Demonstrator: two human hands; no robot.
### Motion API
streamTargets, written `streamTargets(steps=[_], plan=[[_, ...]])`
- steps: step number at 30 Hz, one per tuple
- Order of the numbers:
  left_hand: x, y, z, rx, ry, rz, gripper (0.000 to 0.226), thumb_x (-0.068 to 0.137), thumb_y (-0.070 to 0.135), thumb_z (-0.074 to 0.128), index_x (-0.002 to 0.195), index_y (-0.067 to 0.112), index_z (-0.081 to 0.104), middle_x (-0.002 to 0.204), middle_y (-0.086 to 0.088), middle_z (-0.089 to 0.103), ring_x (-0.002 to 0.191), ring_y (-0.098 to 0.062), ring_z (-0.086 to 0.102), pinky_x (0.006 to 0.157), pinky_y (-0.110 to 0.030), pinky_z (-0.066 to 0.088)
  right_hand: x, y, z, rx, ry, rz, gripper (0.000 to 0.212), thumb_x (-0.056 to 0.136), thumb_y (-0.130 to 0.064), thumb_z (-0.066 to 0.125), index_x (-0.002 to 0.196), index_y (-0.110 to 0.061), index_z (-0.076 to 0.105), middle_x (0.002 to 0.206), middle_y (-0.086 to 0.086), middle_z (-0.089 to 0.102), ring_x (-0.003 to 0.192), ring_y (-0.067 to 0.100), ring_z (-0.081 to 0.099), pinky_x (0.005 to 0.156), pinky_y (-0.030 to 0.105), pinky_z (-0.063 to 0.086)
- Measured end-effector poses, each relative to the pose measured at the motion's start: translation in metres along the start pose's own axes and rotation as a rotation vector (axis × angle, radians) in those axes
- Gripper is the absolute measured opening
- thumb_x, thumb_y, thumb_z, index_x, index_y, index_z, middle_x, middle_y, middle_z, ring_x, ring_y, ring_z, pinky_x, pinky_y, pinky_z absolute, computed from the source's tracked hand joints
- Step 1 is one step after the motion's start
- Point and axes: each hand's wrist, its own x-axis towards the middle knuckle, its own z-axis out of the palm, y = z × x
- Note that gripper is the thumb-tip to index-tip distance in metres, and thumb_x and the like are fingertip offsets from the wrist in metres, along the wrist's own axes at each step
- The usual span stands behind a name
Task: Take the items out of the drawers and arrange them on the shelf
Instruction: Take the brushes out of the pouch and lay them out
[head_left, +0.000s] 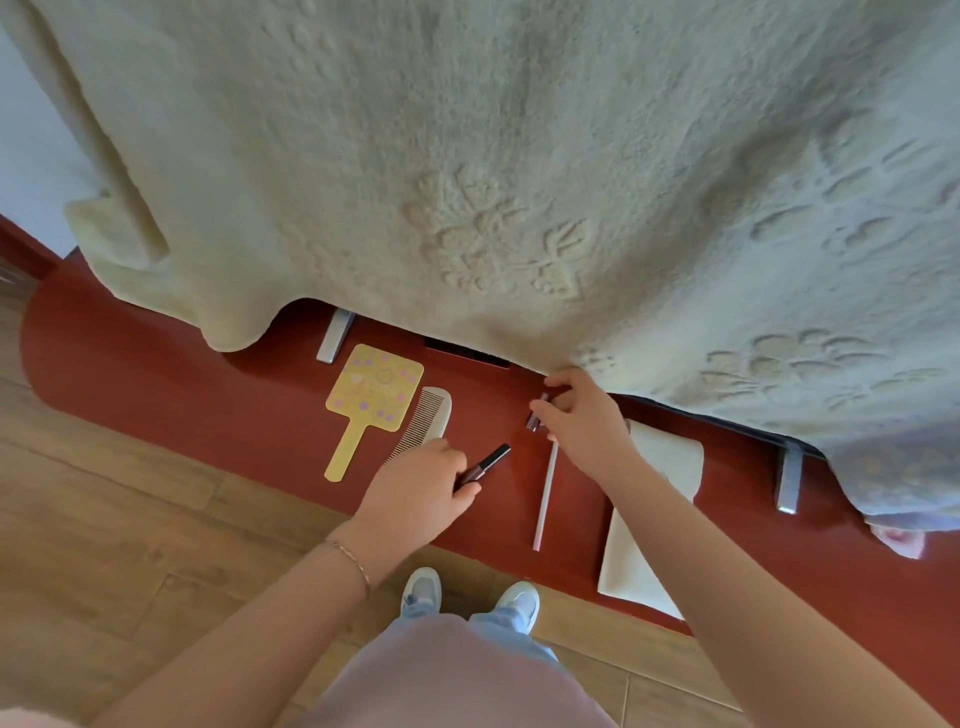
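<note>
On the red shelf (156, 364) lie a yellow hand mirror (371, 397), a white comb (426, 423) beside it, a thin white stick (545, 499) and a folded white cloth (654, 514). My left hand (421, 493) is closed around a dark cosmetic tube (491, 462), low over the shelf just right of the comb. My right hand (587, 426) pinches a second small dark tube (535, 415) near the blanket's edge, above the stick's top end.
A cream embossed blanket (493, 156) hangs over the bed and covers the shelf's back part. Two grey metal brackets (335, 335) (787, 478) stand on the shelf. A dark slot (467, 353) shows under the blanket. Wooden floor (104, 545) and my shoes (467, 592) lie below.
</note>
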Motion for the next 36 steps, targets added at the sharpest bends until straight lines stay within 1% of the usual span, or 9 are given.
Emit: streamTargets(steps=[4, 10, 16, 19, 23, 26, 30, 33, 36], plan=[[0.008, 0.005, 0.005, 0.110, -0.020, -0.025, 0.032, 0.093, 0.043, 0.042, 0.103, 0.016, 0.056, 0.091, 0.003, 0.056, 0.075, -0.013, 0.052, 0.061, -0.024, 0.040, 0.023, 0.010, 0.015, -0.200, -0.013, -0.010, 0.013, 0.085, -0.025, 0.059, 0.093, -0.017, 0.053, 0.060, -0.008, 0.052, 0.062, 0.012, 0.055, 0.055, 0.024, 0.040], [0.022, 0.009, 0.010, 0.213, -0.041, -0.044, 0.037, 0.093, 0.045, 0.040, 0.107, 0.015, 0.055, 0.099, -0.001, 0.061, 0.089, -0.019, 0.061, 0.065, -0.028, 0.043, 0.037, 0.016, 0.033, -0.331, -0.019, 0.057, 0.020, 0.083, -0.035, 0.059, 0.094, -0.019, 0.059, 0.086, 0.003, 0.066, 0.083, 0.023, 0.062, 0.077, 0.037, 0.051], [0.033, 0.007, 0.017, 0.295, -0.006, -0.015, 0.039, 0.092, 0.047, 0.040, 0.106, 0.014, 0.056, 0.097, -0.001, 0.062, 0.090, -0.019, 0.061, 0.065, -0.028, 0.043, 0.043, 0.020, 0.037, -0.481, 0.027, 0.045, 0.026, 0.086, -0.044, 0.054, 0.094, -0.020, 0.061, 0.091, 0.002, 0.068, 0.098, 0.025, 0.057, 0.090, 0.036, 0.039], [0.037, 0.008, 0.019, 0.341, -0.005, -0.005, 0.040, 0.092, 0.047, 0.039, 0.104, 0.013, 0.057, 0.098, -0.002, 0.062, 0.091, -0.019, 0.060, 0.063, -0.028, 0.037, 0.039, 0.021, 0.038, -0.515, 0.053, 0.008, 0.027, 0.088, -0.044, 0.054, 0.097, -0.019, 0.060, 0.090, 0.000, 0.066, 0.100, 0.025, 0.054, 0.088, 0.035, 0.032], [0.039, 0.008, 0.020, 0.353, -0.008, -0.020, 0.042, 0.092, 0.050, 0.039, 0.104, 0.013, 0.057, 0.097, -0.001, 0.063, 0.090, -0.019, 0.060, 0.064, -0.027, 0.036, 0.035, 0.021, 0.033, -0.419, 0.131, -0.020, 0.033, 0.087, -0.048, 0.052, 0.101, -0.019, 0.061, 0.086, 0.002, 0.066, 0.098, 0.025, 0.055, 0.088, 0.036, 0.037], [0.039, 0.007, 0.020, 0.328, -0.011, -0.027, 0.049, 0.090, 0.057, 0.038, 0.102, 0.013, 0.056, 0.092, 0.000, 0.061, 0.086, -0.017, 0.059, 0.062, -0.026, 0.037, 0.026, 0.027, 0.016, -0.405, 0.172, 0.039, 0.026, 0.089, -0.039, 0.050, 0.098, -0.016, 0.059, 0.089, 0.004, 0.066, 0.093, 0.026, 0.057, 0.076, 0.032, 0.041], [0.035, 0.009, 0.018, 0.304, 0.062, -0.003, 0.054, 0.088, 0.063, 0.034, 0.102, 0.014, 0.053, 0.094, 0.000, 0.059, 0.088, -0.017, 0.057, 0.067, -0.025, 0.039, 0.017, 0.041, 0.009, -0.554, 0.111, 0.159, 0.031, 0.090, -0.039, 0.046, 0.096, -0.011, 0.057, 0.091, 0.011, 0.066, 0.086, 0.030, 0.061, 0.067, 0.031, 0.043], [0.027, 0.016, 0.019, 0.251, 0.135, 0.069, 0.048, 0.090, 0.059, 0.032, 0.098, 0.016, 0.053, 0.092, 0.001, 0.058, 0.087, -0.016, 0.056, 0.070, -0.025, 0.041, 0.013, 0.042, 0.016, -0.655, 0.042, 0.180, 0.036, 0.091, -0.040, 0.043, 0.101, -0.010, 0.059, 0.096, 0.012, 0.066, 0.093, 0.032, 0.062, 0.065, 0.030, 0.040], [0.018, 0.029, 0.025, 0.138, 0.159, 0.154, 0.039, 0.093, 0.052, 0.035, 0.092, 0.018, 0.054, 0.087, 0.003, 0.059, 0.083, -0.014, 0.055, 0.067, -0.024, 0.038, 0.011, 0.037, 0.018, -0.628, -0.022, 0.168, 0.029, 0.090, -0.031, 0.042, 0.092, -0.008, 0.060, 0.091, 0.013, 0.065, 0.090, 0.034, 0.062, 0.063, 0.028, 0.039]])
